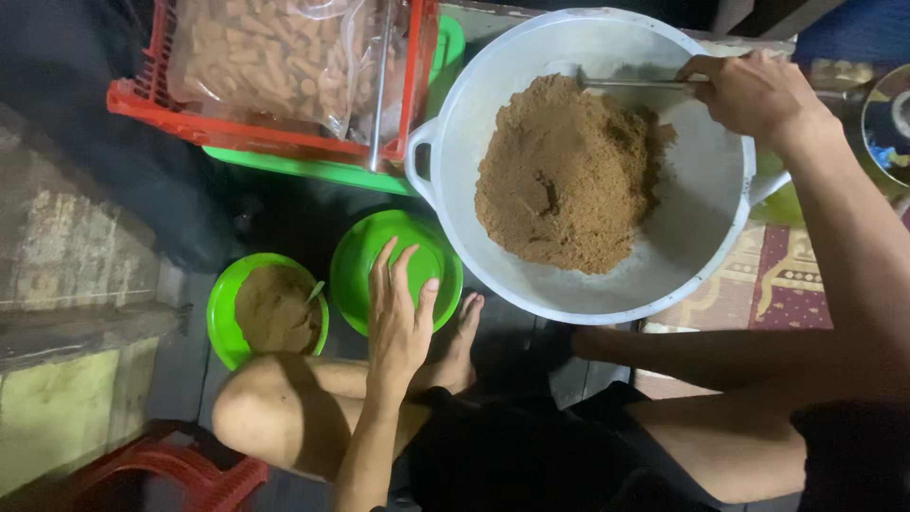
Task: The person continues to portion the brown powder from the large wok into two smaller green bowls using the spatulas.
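The person sat on the floor with bare legs folded, looking down at a big white basin [706, 204] that held a heap of brown powder [566, 175]. The right hand [754, 93] reached over the far rim of the basin and was closed around the handle of a metal spoon [630, 83], whose bowl end lay at the top edge of the powder heap. The powder sat toward the left and middle of the basin, leaving bare white wall on the right and near sides.

The left hand [398, 318] lay flat, fingers spread and slack, on an empty green plate [365, 261] just beside the basin's near-left rim; it gripped nothing. The plate's edge passed under the basin's rim. A bare foot [462, 341] rested on the floor right of that hand, toes near the plate.

To the left of the plate stood a green bowl [223, 313], close to the plate but whether touching it could not be told. It held a smaller mound of the same brown powder, with a small spoon [314, 291] stuck in at its right side. A knee [251, 408] was just below the bowl.

Beyond the plate, a red crate [142, 100] sat on a green tray [313, 171]. In the crate lay a clear bag [275, 57] of orange-brown sticks. A patterned mat [787, 275] showed under the basin at right, and a red stool [190, 469] stood at bottom left.
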